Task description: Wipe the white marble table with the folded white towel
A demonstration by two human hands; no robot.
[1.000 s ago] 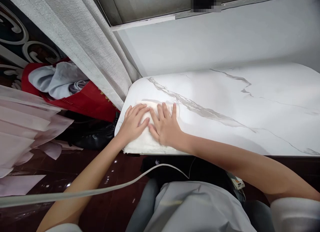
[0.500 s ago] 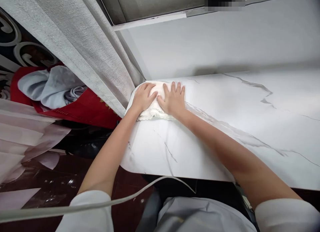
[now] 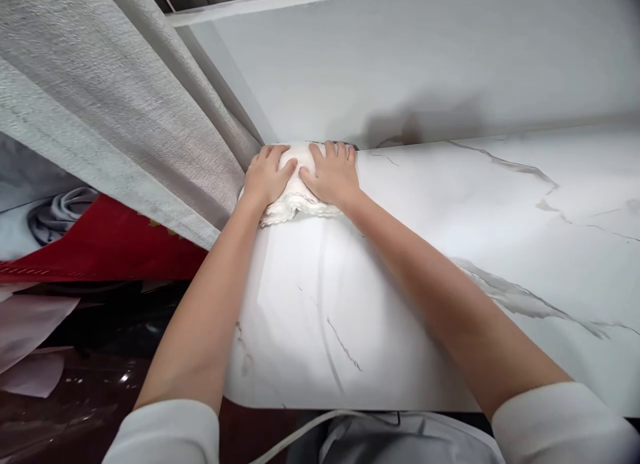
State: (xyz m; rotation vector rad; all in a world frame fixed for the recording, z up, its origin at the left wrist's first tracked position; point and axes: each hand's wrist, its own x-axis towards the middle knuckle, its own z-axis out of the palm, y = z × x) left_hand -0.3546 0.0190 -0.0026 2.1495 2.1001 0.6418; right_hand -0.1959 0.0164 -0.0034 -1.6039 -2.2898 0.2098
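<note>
A white cloth (image 3: 295, 197), bunched along its near edge, lies on the marble-patterned table (image 3: 300, 304) at its far left corner. My left hand (image 3: 267, 174) rests on the left part of the cloth, palm down with the fingers stretched out. On the cloth's right part, my right hand (image 3: 333, 174) lies flat with fingers spread. Both thumbs point toward each other, with a strip of cloth showing between them. Whatever cloth is under the palms is hidden.
A grey curtain (image 3: 150, 104) hangs along the table's left end. Behind the table stands a pale wall (image 3: 425, 57). A red bag or cloth (image 3: 115, 244) with grey fabric (image 3: 65, 214) is at the left. A white cable (image 3: 300, 437) crosses near the front edge.
Both hands and the cloth have moved away toward the wall at the table's back edge. The view has shifted too, so more of the near tabletop shows.
</note>
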